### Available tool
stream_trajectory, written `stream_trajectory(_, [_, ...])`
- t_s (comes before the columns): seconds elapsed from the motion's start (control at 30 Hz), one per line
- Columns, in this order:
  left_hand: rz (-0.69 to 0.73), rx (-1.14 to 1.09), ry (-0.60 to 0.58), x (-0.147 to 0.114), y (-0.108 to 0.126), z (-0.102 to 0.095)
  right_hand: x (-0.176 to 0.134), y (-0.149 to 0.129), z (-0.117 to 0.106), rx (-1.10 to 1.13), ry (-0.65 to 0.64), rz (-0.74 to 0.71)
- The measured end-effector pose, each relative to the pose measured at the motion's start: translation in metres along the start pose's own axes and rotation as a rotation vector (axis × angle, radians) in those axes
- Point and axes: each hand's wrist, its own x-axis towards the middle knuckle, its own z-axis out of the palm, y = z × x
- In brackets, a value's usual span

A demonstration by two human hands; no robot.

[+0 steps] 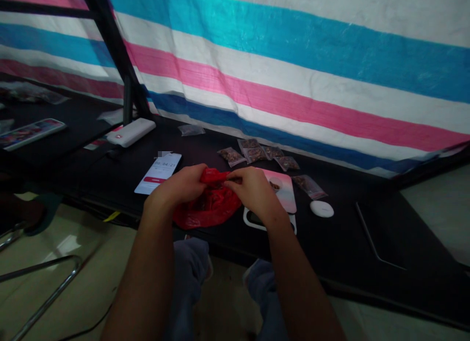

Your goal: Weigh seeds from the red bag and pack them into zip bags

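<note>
A red plastic bag (207,214) lies at the table's front edge with its mouth gathered upward. My left hand (191,182) is closed on the bag's left rim. At the opposite side, my right hand (253,189) pinches the rim, fingers pressed together; a small dark bit shows at the fingertips, too small to name. Partly beneath my right wrist sits a pink-topped white scale (288,196), bearing a little heap of brown pieces (274,185). The bag's contents are mostly hidden in its folds.
Several small clear packets of brown pieces (253,152) lie behind the scale, and one packet (308,185) to its right. Nearby are a white oval case (322,209), a dark tablet (382,233), a phone showing a timer (157,172) and a white power bank (132,132). Striped sheeting (275,77) hangs behind.
</note>
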Motion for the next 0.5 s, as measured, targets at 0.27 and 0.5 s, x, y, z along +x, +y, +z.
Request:
stream_trajectory(0.27, [0.206, -0.005, 0.363, -0.004, 0.006, -0.003, -0.019, -0.008, -0.045, 0.008, 0.126, 0.115])
stream_trajectory(0.5, [0.228, 0.009, 0.159, -0.020, 0.024, -0.006, -0.037, 0.019, -0.084, -0.099, 0.242, 0.244])
